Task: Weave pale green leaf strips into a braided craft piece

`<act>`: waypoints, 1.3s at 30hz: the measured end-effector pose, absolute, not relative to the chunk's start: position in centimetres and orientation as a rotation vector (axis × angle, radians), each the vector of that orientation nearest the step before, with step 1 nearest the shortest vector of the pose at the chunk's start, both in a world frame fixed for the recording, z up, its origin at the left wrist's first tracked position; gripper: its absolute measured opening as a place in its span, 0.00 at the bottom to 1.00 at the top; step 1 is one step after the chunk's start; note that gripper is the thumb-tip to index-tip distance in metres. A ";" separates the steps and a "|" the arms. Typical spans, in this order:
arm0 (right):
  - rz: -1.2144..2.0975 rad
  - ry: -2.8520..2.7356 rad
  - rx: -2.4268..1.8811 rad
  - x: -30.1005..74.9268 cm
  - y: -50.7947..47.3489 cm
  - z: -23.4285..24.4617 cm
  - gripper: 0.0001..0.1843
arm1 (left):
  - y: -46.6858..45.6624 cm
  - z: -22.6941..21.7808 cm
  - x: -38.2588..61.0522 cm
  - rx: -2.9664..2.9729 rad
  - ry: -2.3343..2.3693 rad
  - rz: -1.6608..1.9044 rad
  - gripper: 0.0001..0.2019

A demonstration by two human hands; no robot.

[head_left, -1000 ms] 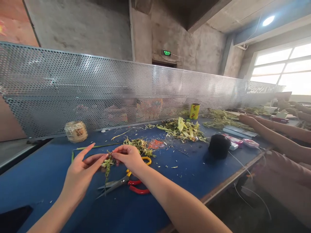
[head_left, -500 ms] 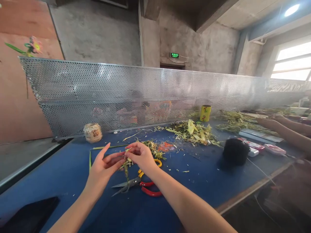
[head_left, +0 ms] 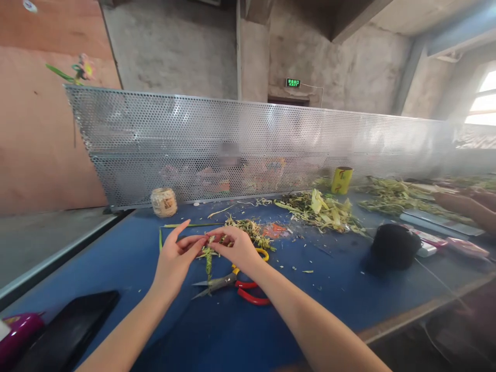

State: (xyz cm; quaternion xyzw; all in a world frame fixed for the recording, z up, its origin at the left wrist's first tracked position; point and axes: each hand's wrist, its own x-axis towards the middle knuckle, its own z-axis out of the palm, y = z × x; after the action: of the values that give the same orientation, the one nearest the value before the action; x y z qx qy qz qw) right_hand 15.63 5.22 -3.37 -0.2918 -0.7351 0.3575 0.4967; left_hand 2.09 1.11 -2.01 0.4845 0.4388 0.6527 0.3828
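My left hand (head_left: 176, 258) and my right hand (head_left: 237, 251) meet above the blue table, thumbs and fingertips pinched together on a plant-fibre braid (head_left: 208, 264). The green braid hangs down from my fingers towards the scissors; its upper end is partly hidden between them. Below lie open scissors (head_left: 220, 282) with one yellow and one red handle, blades pointing left. A long green leaf strip (head_left: 160, 238) extends behind my left hand. Just beyond my right hand rests a small heap of braided or knotted dried pieces (head_left: 251, 231).
Behind stand a woven jar (head_left: 164, 202), a heap of dry husks (head_left: 320, 209), a yellow roll (head_left: 342, 180) and a perforated metal screen (head_left: 201, 144). A black spool (head_left: 396, 246) sits right, near another person's arm (head_left: 465, 205). A black flat object (head_left: 73, 323) lies front left.
The view has turned left, so things sit further right and a magenta object shows at lower left. My left fingers have closed in towards my right fingertips at the braid.
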 end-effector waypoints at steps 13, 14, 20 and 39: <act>0.575 -1.864 -0.786 15.7 5.3 -3.7 0.08 | 0.6 -1.7 2.4 1.434 1.180 1.662 0.34; 0.573 -1.859 -0.791 15.7 5.3 -3.7 0.07 | 0.6 -1.7 2.4 1.440 1.179 1.658 0.33; 0.588 -1.797 -0.822 15.9 5.1 -3.4 0.07 | 0.4 -1.6 2.4 1.420 1.181 1.656 0.25; 1.155 -1.519 -0.783 15.6 5.3 -3.0 0.07 | 1.1 -2.4 2.6 1.527 1.156 1.454 0.33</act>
State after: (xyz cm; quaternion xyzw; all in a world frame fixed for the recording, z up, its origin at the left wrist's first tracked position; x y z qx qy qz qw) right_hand 15.63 5.30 -3.04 -0.3258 -0.6317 0.4805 0.5137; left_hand 2.59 1.07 -2.41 0.5923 0.4486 0.5641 0.3602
